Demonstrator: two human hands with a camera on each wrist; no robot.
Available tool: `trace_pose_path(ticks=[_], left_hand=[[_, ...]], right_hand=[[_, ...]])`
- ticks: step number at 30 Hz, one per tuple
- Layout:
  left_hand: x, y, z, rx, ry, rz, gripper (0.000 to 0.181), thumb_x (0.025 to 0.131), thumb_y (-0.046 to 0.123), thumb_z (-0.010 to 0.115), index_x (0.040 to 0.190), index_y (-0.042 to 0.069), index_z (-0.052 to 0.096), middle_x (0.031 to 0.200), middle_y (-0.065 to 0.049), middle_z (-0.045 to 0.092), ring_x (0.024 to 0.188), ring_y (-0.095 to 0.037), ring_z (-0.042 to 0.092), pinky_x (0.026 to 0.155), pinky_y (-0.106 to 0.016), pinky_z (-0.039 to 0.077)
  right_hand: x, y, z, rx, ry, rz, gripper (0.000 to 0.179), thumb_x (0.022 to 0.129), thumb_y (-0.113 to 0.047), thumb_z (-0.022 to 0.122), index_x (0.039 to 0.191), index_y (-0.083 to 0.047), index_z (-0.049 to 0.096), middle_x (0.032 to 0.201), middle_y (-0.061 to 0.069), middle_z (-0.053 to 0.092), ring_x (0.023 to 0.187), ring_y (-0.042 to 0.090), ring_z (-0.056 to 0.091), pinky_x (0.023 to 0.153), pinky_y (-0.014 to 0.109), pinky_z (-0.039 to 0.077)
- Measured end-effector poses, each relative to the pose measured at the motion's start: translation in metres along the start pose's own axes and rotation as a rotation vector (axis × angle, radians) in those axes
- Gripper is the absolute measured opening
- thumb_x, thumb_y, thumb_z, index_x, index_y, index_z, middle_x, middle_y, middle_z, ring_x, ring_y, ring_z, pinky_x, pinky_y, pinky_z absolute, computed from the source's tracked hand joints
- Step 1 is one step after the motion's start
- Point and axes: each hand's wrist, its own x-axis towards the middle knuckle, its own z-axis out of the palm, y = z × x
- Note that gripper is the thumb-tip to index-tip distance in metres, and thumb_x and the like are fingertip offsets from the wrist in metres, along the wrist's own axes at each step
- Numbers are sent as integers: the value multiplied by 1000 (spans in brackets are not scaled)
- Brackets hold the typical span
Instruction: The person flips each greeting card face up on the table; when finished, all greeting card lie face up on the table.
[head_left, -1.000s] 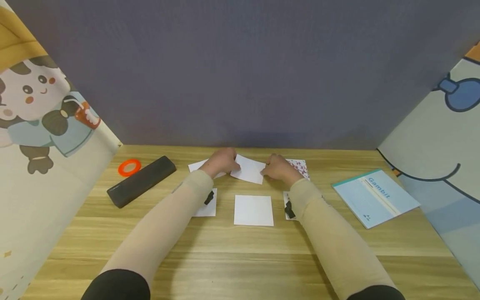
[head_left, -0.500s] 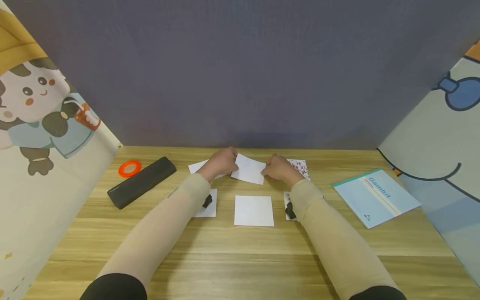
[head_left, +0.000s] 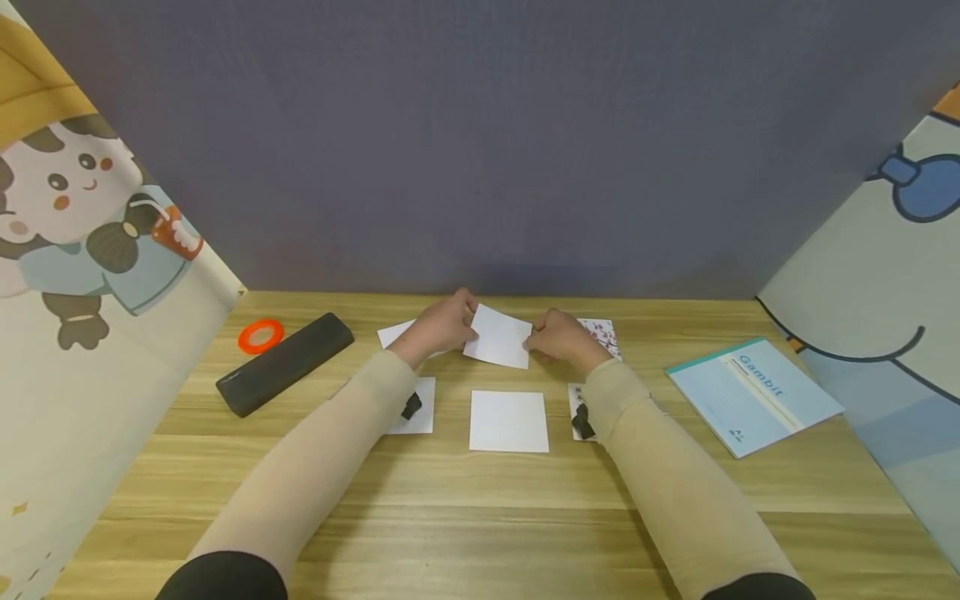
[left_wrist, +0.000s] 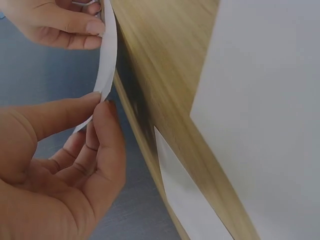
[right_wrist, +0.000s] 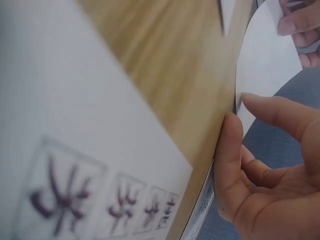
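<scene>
A white paper card [head_left: 497,336] is held up between both hands, near the back of the table. My left hand [head_left: 444,323] pinches its left edge between thumb and fingers. At the opposite edge, my right hand [head_left: 561,337] pinches it the same way. The card bows in a curve in the left wrist view, where the left thumb and forefinger [left_wrist: 111,135] meet on it. Directly in front, a white square card [head_left: 509,422] lies flat. Partly behind the left hand is another white card [head_left: 397,332]; beside the right hand lies a card with a red floral print [head_left: 600,333].
Forearms partly cover a lower-left card [head_left: 422,410] and a lower-right card [head_left: 574,393]. Handwritten characters [right_wrist: 62,200] mark a card in the right wrist view. Farther left are an orange ring [head_left: 260,337] and a long black case [head_left: 285,364]; a blue Gambit notepad [head_left: 753,396] lies right.
My left hand has shifted slightly back and up, lifting the card's left side a little. The right hand and the other things have hardly moved.
</scene>
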Motion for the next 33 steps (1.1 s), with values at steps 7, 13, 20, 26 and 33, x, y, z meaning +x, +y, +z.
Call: trace_pose_path(ticks=[7, 13, 20, 26, 33], left_hand=[[1, -5, -2, -110, -27, 1, 48, 102, 7, 70, 143, 9, 45, 130, -21, 67, 96, -25, 71, 85, -33, 64], [0, -6, -5, -204, -44, -17, 45, 103, 6, 68, 141, 11, 44, 126, -19, 65, 82, -18, 63, 80, -31, 60], [-2, -3, -10, -235, -59, -44, 46, 104, 8, 68, 142, 13, 43, 126, -18, 64, 85, -21, 65, 89, -39, 62], [-3, -3, -13, -214, -39, -28, 46, 104, 10, 69, 141, 13, 42, 116, -14, 65, 82, -22, 66, 88, -43, 60], [-4, -3, -14, -194, 7, -6, 47, 104, 13, 71, 141, 15, 43, 113, -11, 67, 82, -22, 70, 85, -37, 58]], right_hand=[[4, 1, 1, 103, 6, 33, 19, 100, -20, 71, 98, -5, 59, 90, 6, 60, 75, 16, 59, 71, 29, 51], [2, -4, -1, 133, 23, 50, 23, 99, -17, 72, 103, -3, 55, 93, 5, 57, 74, 15, 62, 73, 27, 58], [0, -8, -1, 139, 42, 43, 27, 100, -17, 71, 91, -9, 46, 75, -2, 49, 67, 14, 59, 72, 28, 57], [-4, -13, -4, 133, 52, 14, 25, 101, -19, 69, 91, -11, 48, 70, 1, 58, 67, 17, 58, 71, 31, 50], [-4, -18, -7, 210, 69, 25, 33, 103, -14, 66, 129, 0, 50, 109, 14, 68, 89, 23, 71, 89, 40, 62]])
